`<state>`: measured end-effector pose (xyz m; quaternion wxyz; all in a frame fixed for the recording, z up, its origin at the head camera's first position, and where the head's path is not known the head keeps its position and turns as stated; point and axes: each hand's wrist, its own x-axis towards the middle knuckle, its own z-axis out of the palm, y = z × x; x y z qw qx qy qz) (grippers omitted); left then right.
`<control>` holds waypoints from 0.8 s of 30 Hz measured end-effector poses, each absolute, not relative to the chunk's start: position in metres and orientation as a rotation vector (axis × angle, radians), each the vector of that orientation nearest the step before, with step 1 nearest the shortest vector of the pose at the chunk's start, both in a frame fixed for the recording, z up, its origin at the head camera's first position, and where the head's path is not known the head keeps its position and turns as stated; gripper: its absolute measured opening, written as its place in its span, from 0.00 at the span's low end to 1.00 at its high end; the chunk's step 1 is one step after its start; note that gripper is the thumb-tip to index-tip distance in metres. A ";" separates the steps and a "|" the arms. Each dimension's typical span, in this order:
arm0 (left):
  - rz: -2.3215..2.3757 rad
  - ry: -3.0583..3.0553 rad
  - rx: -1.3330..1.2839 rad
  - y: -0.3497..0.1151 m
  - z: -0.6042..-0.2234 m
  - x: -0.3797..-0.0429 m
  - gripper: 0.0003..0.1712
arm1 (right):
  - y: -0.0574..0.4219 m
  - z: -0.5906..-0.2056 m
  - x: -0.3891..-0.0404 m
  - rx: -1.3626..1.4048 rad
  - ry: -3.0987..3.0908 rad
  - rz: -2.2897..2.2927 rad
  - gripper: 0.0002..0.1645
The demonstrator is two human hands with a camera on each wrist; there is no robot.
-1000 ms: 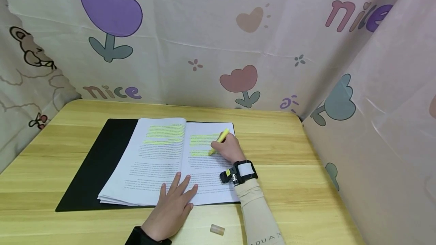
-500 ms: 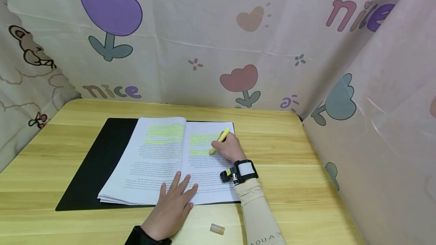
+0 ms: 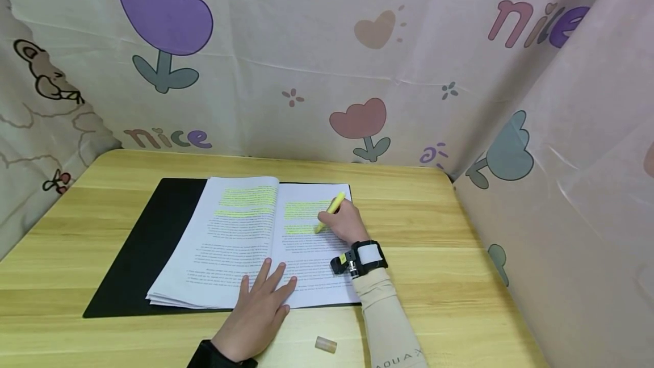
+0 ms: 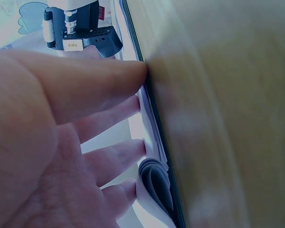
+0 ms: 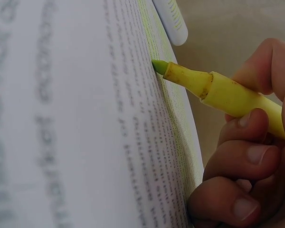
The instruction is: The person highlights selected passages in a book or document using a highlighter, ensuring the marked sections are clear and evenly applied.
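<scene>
A stack of printed sheets [image 3: 225, 254] lies spread like an opened book, with yellow highlighted lines on the upper part of both pages. My right hand [image 3: 346, 223] grips a yellow highlighter [image 3: 335, 204] over the right page. In the right wrist view the highlighter's green-yellow tip [image 5: 159, 66] is at a text line; whether it touches the paper is hard to tell. With fingers spread, my left hand [image 3: 259, 317] rests on the lower edge of the sheets near the fold. The left wrist view shows the curled page edges [image 4: 154, 178] beside its fingers.
Under the sheets is a black folder [image 3: 138, 266], showing mostly at the left. A small greyish cap [image 3: 326, 345] lies on the wooden table [image 3: 419, 231] between the forearms. Patterned cloth [image 3: 286, 27] hangs behind and along both sides.
The highlighter's tip has shifted very slightly to the right along the text line with my right hand. My left hand, the sheets and the cap stay where they were.
</scene>
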<state>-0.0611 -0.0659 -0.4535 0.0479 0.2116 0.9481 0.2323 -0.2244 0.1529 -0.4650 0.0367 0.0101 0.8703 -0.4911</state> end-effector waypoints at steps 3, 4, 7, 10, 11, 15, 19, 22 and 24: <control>0.706 2.886 0.649 -0.066 -0.453 -0.061 0.24 | 0.153 -0.464 -0.224 0.032 2.679 -1.506 0.14; 0.706 2.885 0.651 -0.066 -0.453 -0.061 0.24 | 0.154 -0.464 -0.224 0.036 2.679 -1.503 0.14; 0.710 2.885 0.659 -0.067 -0.453 -0.061 0.24 | 0.155 -0.465 -0.225 0.041 2.680 -1.501 0.15; 0.710 2.887 0.657 -0.067 -0.453 -0.060 0.24 | 0.157 -0.466 -0.225 0.050 2.679 -1.496 0.15; 0.711 2.886 0.655 -0.067 -0.453 -0.060 0.24 | 0.157 -0.466 -0.225 0.051 2.680 -1.495 0.15; 0.708 2.891 0.655 -0.067 -0.454 -0.061 0.24 | 0.159 -0.466 -0.226 0.058 2.686 -1.488 0.16; 0.710 2.891 0.664 -0.068 -0.454 -0.060 0.25 | 0.159 -0.465 -0.226 0.044 2.698 -1.483 0.16; 0.709 2.890 0.668 -0.068 -0.453 -0.060 0.25 | 0.159 -0.465 -0.225 0.032 2.706 -1.482 0.15; 0.708 2.889 0.670 -0.068 -0.453 -0.060 0.25 | 0.159 -0.465 -0.225 0.031 2.709 -1.480 0.15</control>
